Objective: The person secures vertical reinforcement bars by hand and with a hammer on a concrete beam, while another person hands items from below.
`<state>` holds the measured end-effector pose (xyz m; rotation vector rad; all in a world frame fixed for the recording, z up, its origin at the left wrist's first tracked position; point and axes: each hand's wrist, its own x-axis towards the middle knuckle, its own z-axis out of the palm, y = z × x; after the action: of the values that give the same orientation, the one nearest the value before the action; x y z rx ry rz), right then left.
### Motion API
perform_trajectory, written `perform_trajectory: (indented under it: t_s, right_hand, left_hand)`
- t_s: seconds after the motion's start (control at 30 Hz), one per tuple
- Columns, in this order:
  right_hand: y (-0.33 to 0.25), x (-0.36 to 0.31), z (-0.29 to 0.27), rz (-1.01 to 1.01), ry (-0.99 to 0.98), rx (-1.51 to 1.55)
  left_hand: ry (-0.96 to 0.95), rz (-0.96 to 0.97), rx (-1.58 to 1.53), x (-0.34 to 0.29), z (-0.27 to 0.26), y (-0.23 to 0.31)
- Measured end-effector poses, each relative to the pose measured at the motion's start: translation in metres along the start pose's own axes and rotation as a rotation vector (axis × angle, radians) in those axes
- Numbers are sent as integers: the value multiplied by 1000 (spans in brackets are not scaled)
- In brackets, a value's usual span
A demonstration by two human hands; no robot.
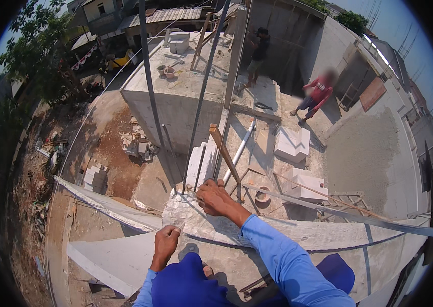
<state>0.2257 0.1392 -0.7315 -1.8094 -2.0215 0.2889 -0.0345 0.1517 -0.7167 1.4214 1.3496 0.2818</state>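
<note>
Head view: the right hand [219, 198] is bending over the rough wall top [175, 211], just beside a short dark rod [200, 166] that is rising from it. The left hand [166, 243] is hovering near the wall's edge, fingers curling together; whether either is gripping anything, I cannot tell.

Rough pale wall top [185, 212], w/ thin dark rods [199, 166] rising at its far edge. Concrete floor [266, 140] beyond: 2 piles of white blocks [291, 145], tan bucket [263, 195] nr the closer pile. Raised slab [180, 87], upper L: 2 small pots [169, 73] side by side, pale block [179, 44] behind 'em.
</note>
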Motion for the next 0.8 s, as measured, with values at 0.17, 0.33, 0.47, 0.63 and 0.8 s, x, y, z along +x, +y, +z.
perform_trajectory:
  t_s: [0.17,0.33,0.47,0.63,0.8]
  right_hand:
    - [8,2,-34,156,-85,63]
    - [-26,22,-42,-30,39,72]
    - [-32,29,-47,-5,74,129]
    - [-12,27,-44,33,57,102]
    - [7,15,-27,146,26,37]
  left_hand:
    - [-34,32,77,-8,-8,6]
    - [-45,99,-156,14,-20,19]
    - [-136,33,-290,41,-15,42]
    - [-178,22,-301,53,-12,47]
    - [-97,-93,-283,54,4,9]
